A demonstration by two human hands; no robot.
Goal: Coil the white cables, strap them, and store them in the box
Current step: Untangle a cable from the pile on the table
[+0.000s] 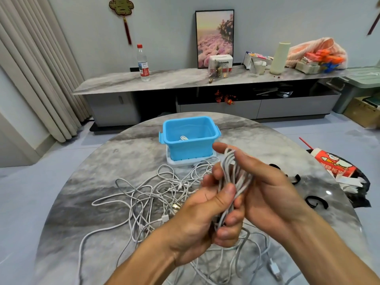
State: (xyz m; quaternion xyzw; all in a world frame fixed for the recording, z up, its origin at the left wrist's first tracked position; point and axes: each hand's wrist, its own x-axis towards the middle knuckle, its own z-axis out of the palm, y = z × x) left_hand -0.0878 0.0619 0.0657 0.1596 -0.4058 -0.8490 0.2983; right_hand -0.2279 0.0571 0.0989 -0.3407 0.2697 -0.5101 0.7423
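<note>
A coiled bundle of white cable [232, 175] stands upright between both hands above the round marble table [98, 173]. My left hand [203, 219] grips the bundle's lower part, thumb pressed across the strands. My right hand [261, 182] holds the upper loops from the right, fingers wrapped behind them. A tangle of loose white cables [156, 194] sprawls on the table below and to the left. The blue box [189, 138] sits on its white lid at the far side, with one white cable inside. Black straps [316, 202] lie to the right.
A red printed cup on a black bag [337, 167] sits at the table's right edge. Behind the table runs a long marble sideboard [164, 79] with a water bottle, a framed picture and clutter. Curtains hang at the left.
</note>
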